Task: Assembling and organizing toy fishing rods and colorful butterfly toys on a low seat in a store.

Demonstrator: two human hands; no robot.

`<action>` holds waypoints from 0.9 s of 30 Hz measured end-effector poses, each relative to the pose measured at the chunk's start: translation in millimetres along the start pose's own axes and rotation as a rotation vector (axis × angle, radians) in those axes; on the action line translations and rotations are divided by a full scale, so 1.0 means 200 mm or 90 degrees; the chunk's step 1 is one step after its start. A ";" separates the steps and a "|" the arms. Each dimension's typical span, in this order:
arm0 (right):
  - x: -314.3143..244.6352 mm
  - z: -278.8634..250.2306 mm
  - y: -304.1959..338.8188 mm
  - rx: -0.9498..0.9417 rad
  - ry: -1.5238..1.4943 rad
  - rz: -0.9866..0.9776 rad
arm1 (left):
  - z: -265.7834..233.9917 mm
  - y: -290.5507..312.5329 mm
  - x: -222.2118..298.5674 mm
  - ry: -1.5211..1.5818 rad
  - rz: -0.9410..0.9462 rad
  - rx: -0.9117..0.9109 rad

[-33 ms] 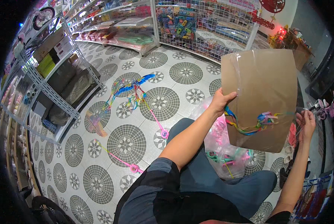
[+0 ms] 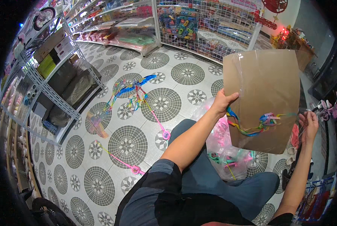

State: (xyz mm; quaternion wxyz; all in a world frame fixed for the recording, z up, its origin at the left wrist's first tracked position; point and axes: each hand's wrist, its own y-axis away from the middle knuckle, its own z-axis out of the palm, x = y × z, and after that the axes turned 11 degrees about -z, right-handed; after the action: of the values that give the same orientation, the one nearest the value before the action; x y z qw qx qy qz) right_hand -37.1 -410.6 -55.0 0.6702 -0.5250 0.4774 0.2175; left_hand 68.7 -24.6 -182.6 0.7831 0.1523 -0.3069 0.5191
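Observation:
A flat brown cardboard sheet (image 2: pixel 264 83) stands tilted in front of me, with clear plastic film creased over its upper left part. Gripping its left edge is my left hand (image 2: pixel 225 102), thumb on the near face. A tangle of multicoloured ribbons (image 2: pixel 268 119) lies across the lower part of the sheet. Beyond the right edge, my right hand (image 2: pixel 308 122) is closed in a pinch on what looks like clear plastic film; its exact hold is hard to see. Beneath the cardboard, a clear plastic bag (image 2: pixel 232 165) with pink and green plastic pieces rests by my legs.
On the tiled floor to the left lies a blue bird-shaped toy (image 2: pixel 132 87) with ribbons, strung to a pink handle (image 2: pixel 166 134). Another pink handle (image 2: pixel 135 169) lies nearer. A metal rack (image 2: pixel 59 75) stands left; a wire grid display (image 2: pixel 213 34) stands at the back.

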 end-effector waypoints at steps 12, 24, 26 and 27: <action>-0.09 0.05 -0.03 0.034 0.042 -0.007 | -0.01 0.00 0.04 -0.077 0.008 0.051; -0.30 0.11 0.02 0.027 0.012 -0.023 | 0.00 0.00 0.02 0.015 0.041 -0.042; -0.34 0.14 0.03 0.020 0.030 -0.020 | -0.01 0.00 0.03 0.022 0.045 -0.042; -0.35 0.15 0.03 0.022 0.030 -0.019 | -0.01 0.00 0.03 0.024 0.042 -0.046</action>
State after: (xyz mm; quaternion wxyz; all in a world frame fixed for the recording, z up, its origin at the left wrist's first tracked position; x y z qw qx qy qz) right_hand -60.2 -366.1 2.3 0.6708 -0.5257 0.4888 0.1866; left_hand 70.3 -18.3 -179.6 0.7762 0.1039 -0.3154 0.5360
